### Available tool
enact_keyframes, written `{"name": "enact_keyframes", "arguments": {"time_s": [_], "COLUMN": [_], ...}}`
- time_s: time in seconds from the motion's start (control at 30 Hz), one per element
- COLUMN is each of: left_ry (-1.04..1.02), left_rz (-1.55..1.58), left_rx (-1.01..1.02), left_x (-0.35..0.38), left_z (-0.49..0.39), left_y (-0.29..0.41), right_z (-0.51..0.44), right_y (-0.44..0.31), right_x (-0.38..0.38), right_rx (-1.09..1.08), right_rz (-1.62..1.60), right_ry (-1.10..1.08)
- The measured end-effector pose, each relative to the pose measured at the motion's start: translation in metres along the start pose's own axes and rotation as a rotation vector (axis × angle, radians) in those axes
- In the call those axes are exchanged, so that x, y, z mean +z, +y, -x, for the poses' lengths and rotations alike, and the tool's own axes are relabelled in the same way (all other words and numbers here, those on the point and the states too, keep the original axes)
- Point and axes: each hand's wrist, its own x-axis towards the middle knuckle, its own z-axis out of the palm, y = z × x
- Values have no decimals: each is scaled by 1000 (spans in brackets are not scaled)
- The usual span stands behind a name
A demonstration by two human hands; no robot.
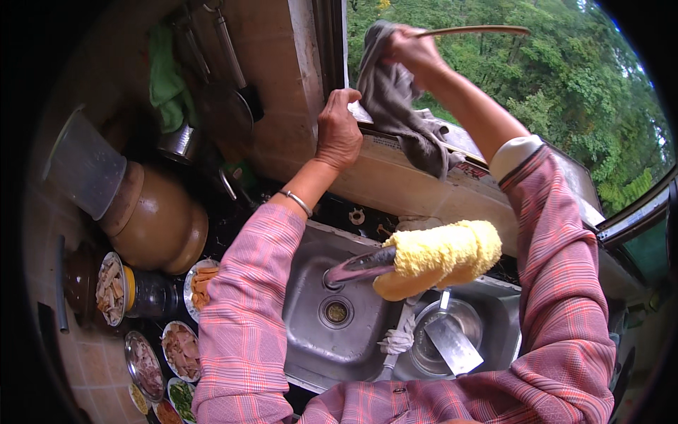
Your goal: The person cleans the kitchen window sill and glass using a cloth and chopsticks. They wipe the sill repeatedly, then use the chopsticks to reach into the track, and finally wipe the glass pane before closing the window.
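My right hand (413,53) is raised at the open window and grips a grey-brown cloth (389,100), whose lower end hangs over the sill. A thin, slightly curved stick (476,29) extends to the right from that hand; whether the fingers hold it is unclear. My left hand (340,127) rests against the edge of the window frame, fingers bent, with no object visible in it. Below both arms, a yellow fluffy cloth (447,252) is wrapped around the faucet (360,265) over the double sink (339,254).
A cleaver (453,344) lies across a round metal bowl (421,323) in the right basin. A white cloth (397,339) hangs on the divider. At left stand a brown ceramic jar (159,222), a plastic container (87,164) and several plates of cut food (181,352). Utensils (230,50) hang on the wall.
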Motion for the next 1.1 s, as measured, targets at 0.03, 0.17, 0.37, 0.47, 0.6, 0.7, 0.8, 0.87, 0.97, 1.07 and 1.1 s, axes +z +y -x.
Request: {"name": "enact_keyframes", "arguments": {"time_s": [0.03, 0.17, 0.37, 0.47, 0.6, 0.7, 0.8, 0.87, 0.97, 1.07, 1.1], "left_ry": [1, 68, -6, -58, -149, -149, -131, -141, -92, -46, -66], "left_rz": [77, 141, 66, 25, -101, -85, -60, -84, -89, -151, -172], "left_rx": [-78, -163, -138, -154, -168, -137, -74, -65, -57, -36, -51], "left_x": [2, 11, 8, 7, 8, 11, 16, 19, 23, 24, 24], "left_z": [7, 19, 11, 10, 4, -4, -7, -3, 4, 6, 6], "left_y": [-2, -5, -4, -3, -4, -7, -9, -10, -10, -12, -13], "right_z": [5, 26, 30, 66, 104, 113, 115, 111, 107, 91, 80], "right_y": [11, 49, 51, 45, 7, -40, -65, -67, -28, 17, 27], "right_x": [15, 17, -129, -231, -340, -380, -372, -346, -275, -180, -149], "right_rx": [27, -34, 273, 529, 470, 155, 69, 258, 669, 583, 571], "right_rz": [81, 570, 735, 753, 994, 1563, 1649, 1695, 1058, 675, 552], "right_ry": [-63, -365, -223, 62, 508, 544, 548, 308, 56, -189, -201]}}
